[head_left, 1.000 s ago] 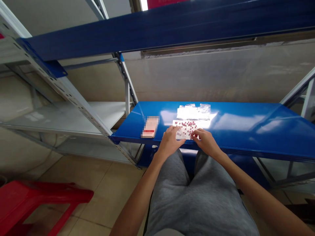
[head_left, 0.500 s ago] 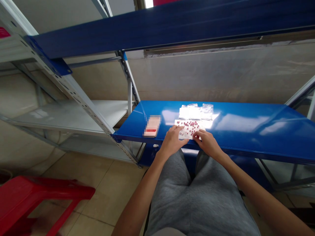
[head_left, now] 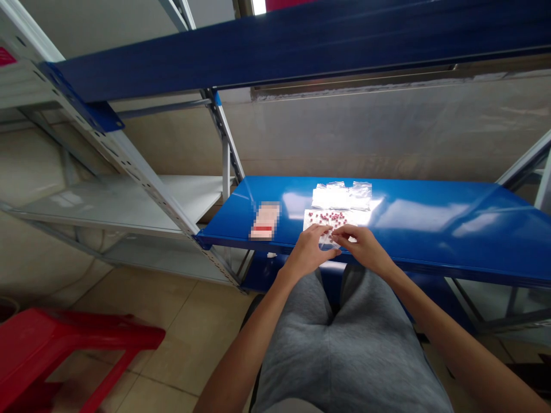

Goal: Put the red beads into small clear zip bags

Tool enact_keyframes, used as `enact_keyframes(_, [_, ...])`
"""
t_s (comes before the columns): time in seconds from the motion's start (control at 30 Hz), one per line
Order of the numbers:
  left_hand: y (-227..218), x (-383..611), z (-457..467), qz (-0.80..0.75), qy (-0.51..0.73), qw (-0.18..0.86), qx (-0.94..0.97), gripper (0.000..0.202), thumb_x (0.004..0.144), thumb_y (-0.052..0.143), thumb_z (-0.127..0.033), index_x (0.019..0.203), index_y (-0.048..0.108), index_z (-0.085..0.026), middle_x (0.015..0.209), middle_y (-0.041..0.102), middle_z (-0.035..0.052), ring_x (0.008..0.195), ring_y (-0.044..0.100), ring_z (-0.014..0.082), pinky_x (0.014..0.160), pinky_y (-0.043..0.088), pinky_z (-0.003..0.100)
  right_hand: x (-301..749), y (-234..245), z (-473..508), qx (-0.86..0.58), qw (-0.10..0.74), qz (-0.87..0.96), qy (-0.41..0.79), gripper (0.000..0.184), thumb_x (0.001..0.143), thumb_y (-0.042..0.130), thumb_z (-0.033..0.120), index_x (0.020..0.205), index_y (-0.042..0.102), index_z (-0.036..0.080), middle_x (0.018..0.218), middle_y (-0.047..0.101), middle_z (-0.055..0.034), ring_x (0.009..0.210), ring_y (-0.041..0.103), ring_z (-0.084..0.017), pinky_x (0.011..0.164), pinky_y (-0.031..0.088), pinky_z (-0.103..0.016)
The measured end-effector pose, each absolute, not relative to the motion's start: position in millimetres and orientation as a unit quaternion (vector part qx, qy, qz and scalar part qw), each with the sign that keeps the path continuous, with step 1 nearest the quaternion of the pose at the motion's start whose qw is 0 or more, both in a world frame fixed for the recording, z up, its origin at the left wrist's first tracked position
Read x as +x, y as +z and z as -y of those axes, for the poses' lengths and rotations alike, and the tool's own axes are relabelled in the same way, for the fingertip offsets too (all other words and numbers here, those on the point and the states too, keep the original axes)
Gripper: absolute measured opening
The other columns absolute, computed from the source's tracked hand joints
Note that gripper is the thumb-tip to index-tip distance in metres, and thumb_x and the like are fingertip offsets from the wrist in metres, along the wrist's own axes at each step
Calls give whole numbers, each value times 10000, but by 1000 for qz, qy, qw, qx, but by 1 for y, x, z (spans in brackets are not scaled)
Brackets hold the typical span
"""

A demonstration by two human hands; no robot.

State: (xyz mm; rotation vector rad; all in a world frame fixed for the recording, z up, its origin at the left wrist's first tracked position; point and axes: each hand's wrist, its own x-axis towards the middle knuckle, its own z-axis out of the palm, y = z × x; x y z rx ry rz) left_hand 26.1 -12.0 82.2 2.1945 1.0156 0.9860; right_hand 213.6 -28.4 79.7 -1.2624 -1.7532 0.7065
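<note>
My left hand [head_left: 310, 250] and my right hand [head_left: 364, 246] meet at the front edge of the blue shelf [head_left: 430, 221], fingers pinched together on a small clear plastic bag [head_left: 328, 243]. Just beyond the fingertips lie several small red pieces [head_left: 330, 217] on a clear sheet. Behind them sits a heap of empty clear bags [head_left: 342, 195]. My grey-clad knees are under the shelf.
A small flat card with a red stripe [head_left: 264, 222] lies left of my hands on the shelf. A white shelf [head_left: 124, 201] stands to the left, a dark blue shelf board [head_left: 301, 49] overhead, and a red plastic stool [head_left: 64, 350] on the tiled floor at lower left.
Both hands have lifted off the red pieces and drawn together toward me, now pinching a small clear bag between them.
</note>
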Motion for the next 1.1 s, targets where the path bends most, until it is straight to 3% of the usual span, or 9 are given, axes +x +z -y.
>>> enact_keyframes(0.13, [84,23,10,-385,367,261,806,515,759,850,-273,1231,664,-185,1207,706,94,1112,665,253,984,527,377,220,74,24,-530,420,698,236,204,907,587,358,924,742,225,875,762,-62,793,674,-239,724,488,-339])
enact_keyframes(0.27, [86,19,7,-407,373,257,793,547,738,865,-263,1240,661,-187,1227,699,94,1105,666,249,990,529,378,228,61,18,-581,369,716,115,168,910,578,287,855,718,211,810,707,-59,680,619,-201,664,447,-314])
enact_keyframes(0.43, [85,15,5,-415,371,240,796,551,747,855,-248,1252,651,-164,1246,694,102,1144,655,259,1017,519,398,227,48,15,-606,296,737,43,191,954,545,257,910,719,188,932,696,-85,813,646,-223,698,436,-305])
enact_keyframes(1.1, [79,18,6,-405,346,226,815,523,756,845,-234,1238,654,-168,1215,693,106,1153,654,268,1027,519,410,221,48,15,-645,179,743,0,210,999,508,274,957,701,204,1028,671,-89,876,629,-208,610,345,-271])
